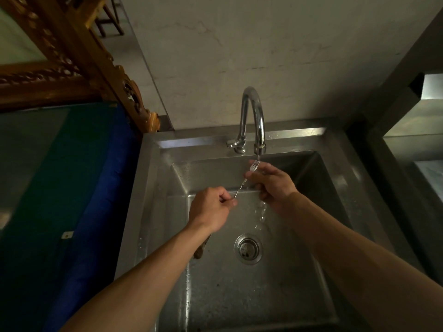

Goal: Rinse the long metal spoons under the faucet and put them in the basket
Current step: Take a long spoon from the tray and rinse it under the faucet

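A long thin metal utensil [240,188] with a twisted handle is held under the running faucet [254,116]; its head at the stream looks pronged like a fork. My left hand [211,209] pinches the handle end. My right hand [271,183] grips the head end right under the spout, with water running over the fingers into the steel sink [263,283]. Another utensil [201,250] lies partly hidden beneath my left forearm. No basket is in view.
The round drain [248,248] sits in the middle of the basin. A blue and green cloth-covered surface [72,188] lies left of the sink, with a carved wooden frame [79,56] above it. A steel counter [419,140] stands at the right.
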`<state>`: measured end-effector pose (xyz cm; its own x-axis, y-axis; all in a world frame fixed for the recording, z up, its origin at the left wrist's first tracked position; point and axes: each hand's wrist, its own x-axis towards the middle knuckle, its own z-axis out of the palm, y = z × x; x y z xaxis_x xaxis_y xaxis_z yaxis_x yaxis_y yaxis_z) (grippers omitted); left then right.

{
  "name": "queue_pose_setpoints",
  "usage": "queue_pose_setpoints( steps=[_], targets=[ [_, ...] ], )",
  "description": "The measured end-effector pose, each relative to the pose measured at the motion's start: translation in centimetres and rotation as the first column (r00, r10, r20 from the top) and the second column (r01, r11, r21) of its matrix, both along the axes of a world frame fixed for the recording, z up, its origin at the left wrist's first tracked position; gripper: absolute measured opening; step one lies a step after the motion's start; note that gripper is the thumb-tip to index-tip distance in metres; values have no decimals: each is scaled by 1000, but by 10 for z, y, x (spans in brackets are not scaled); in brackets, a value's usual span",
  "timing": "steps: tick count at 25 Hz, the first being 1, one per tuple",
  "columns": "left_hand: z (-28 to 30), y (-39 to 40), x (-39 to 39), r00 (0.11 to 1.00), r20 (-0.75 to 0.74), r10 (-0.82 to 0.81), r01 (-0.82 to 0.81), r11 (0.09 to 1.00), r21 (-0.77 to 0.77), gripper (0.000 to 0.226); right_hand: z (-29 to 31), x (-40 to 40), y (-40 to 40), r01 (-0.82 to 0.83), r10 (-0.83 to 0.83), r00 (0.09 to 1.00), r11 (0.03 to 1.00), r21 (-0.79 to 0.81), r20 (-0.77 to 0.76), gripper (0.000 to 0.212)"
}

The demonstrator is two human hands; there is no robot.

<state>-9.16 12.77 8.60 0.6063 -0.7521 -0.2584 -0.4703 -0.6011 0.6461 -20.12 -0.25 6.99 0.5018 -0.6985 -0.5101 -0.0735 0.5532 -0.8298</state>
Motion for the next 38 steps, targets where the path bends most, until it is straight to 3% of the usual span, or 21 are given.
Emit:
queue_pose_setpoints(
  steps=[3,7,10,13,15,19,21,25,31,38],
  targets=[
    [2,-1,-1,1000,-3,6,-6,1000,-12,21,1,2,3,17,-16,999,1000,22,-33,18],
    [5,-3,-1,1000,15,-9,9,1000,-5,20,3,3,6,60,-58,991,998,14,-124,27],
    [4,-1,-1,1000,8,-4,4,1000,4,20,3,1,4,33,-33,998,999,3,-51,14],
    [3,0,0,1000,8,-8,8,1000,12,17,3,-2,-1,32,-32,999,999,0,-11,30],
    [4,0,0,1000,9,-13,13,1000,3,15,3,-2,-2,30,-30,999,1000,2,-26,18],
    [5,3,0,998,35,-48,48,999,12,19,9,-4,-5,95,-91,980,995,12,-179,31],
    [6,5,3,995,66,-69,68,997,27,16,14,-10,-8,72,-84,973,995,-66,-214,25],
    [9,4,10,990,109,-89,83,995,53,13,19,-17,-11,72,-93,982,989,-129,-166,12],
    [16,-11,8,993,93,-66,65,998,14,13,15,-8,-6,-63,62,998,998,-31,-34,14],
    [25,-36,0,993,82,-79,81,996,-27,12,8,-10,-4,-111,111,993,994,-10,-28,16]
  ],
)
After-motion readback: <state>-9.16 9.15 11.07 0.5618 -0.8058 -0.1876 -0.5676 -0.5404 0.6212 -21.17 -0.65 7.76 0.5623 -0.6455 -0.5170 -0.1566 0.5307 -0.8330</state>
